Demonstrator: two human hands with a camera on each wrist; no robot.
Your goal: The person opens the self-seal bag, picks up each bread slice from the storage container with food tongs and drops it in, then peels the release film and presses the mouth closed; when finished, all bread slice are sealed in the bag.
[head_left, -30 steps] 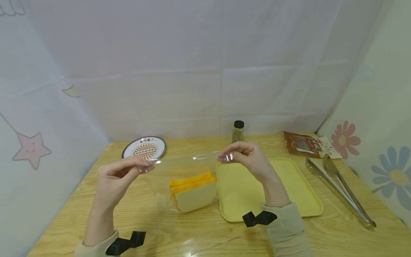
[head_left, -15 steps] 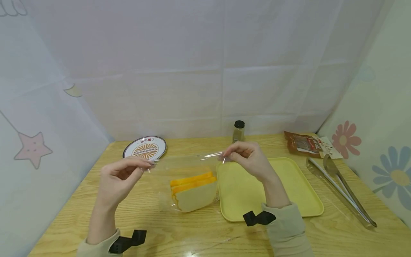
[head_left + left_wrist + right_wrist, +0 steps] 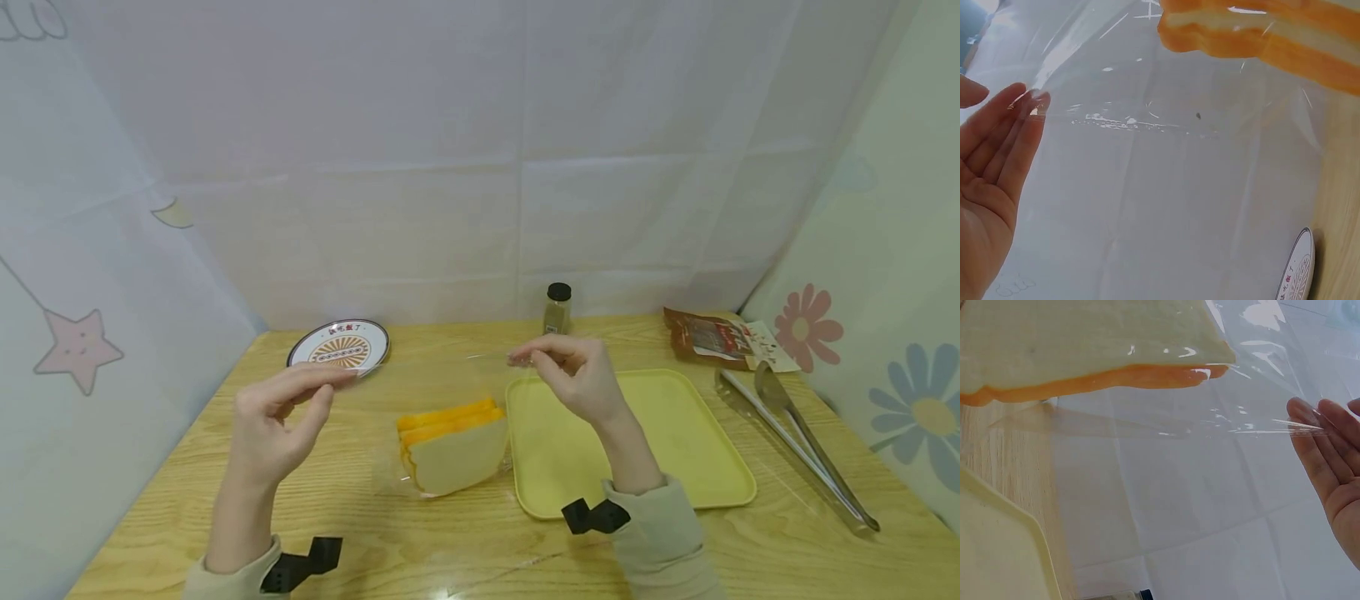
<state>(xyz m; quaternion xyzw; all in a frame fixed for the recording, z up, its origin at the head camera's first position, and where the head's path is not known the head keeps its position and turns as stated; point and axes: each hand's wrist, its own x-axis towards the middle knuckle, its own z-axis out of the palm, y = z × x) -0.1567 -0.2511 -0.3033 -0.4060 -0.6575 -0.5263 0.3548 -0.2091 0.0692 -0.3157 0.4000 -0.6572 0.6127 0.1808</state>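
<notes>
Two pale bread slices (image 3: 457, 458) with orange crusts stand slightly tilted inside a clear plastic bag (image 3: 431, 379). The fingers of my left hand (image 3: 273, 421) are straight, with their tips at the bag's upper left corner; the thumb stands apart from them. At the upper right corner, the straight fingers of my right hand (image 3: 577, 375) touch the film, its thumb also apart. Both wrist views show the film stretching from the fingertips towards the bread (image 3: 1260, 31). In the right wrist view, a bread slice (image 3: 1085, 344) fills the upper left.
A yellow tray (image 3: 675, 450) lies right of the bread. Metal tongs (image 3: 802, 450) and a brown food packet (image 3: 720, 337) are farther right. Behind stand a black-capped jar (image 3: 557, 312) and, at the left, a round printed plate (image 3: 337, 346). White cloth (image 3: 420, 225) hangs behind the table.
Both thumbs have moved away from the fingers, where earlier each hand pinched a top corner of the bag. The bread stays in nearly the same place.
</notes>
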